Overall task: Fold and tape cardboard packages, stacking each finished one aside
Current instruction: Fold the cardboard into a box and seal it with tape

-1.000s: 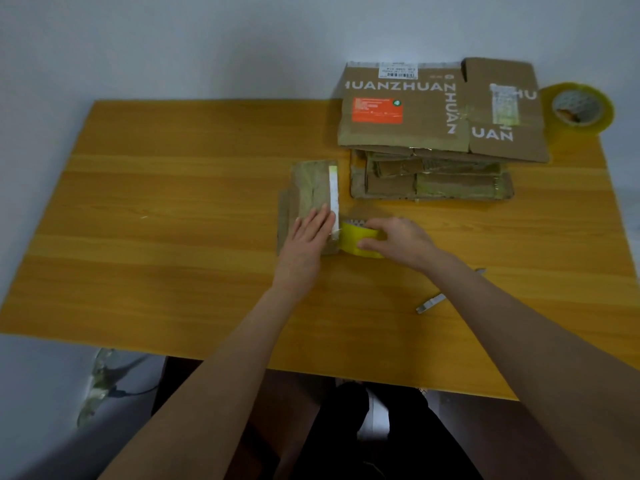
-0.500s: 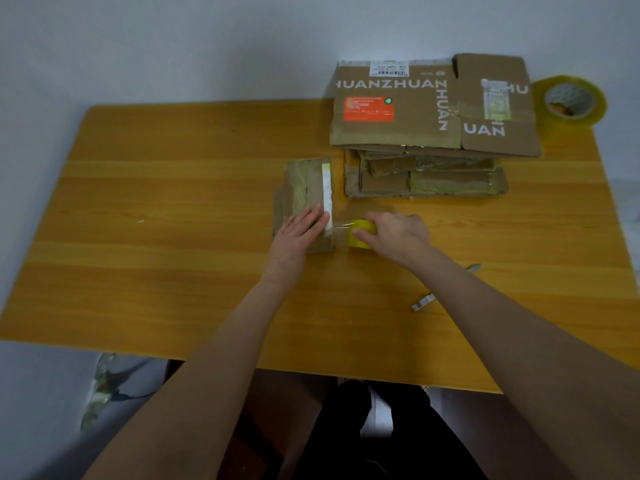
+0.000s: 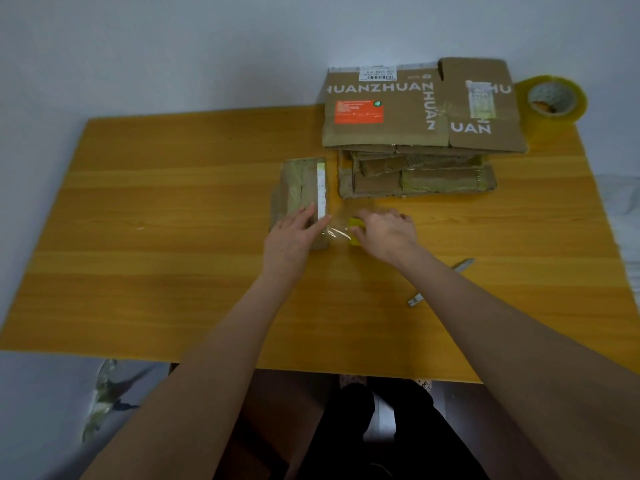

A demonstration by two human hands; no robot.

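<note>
Table (image 3: pixel 173 271): orange-yellow wood. Stack (image 3: pixel 415 178) of flattened cardboard at far right, printed sheet on top. Package (image 3: pixel 298 188) lies flat mid-table, just left of the stack, with a white label along its right edge. Spare roll (image 3: pixel 554 98) sits at the far right corner beside the stack.

Left hand (image 3: pixel 291 237): fingers straight, pressing the package's near end. Right hand (image 3: pixel 388 230): fingers curled over the yellow roll (image 3: pixel 355 232), gripping it just right of the package. Clear strip (image 3: pixel 335 233) spans from roll to package. Grey tool (image 3: pixel 415 301) is partly hidden under the right forearm.
</note>
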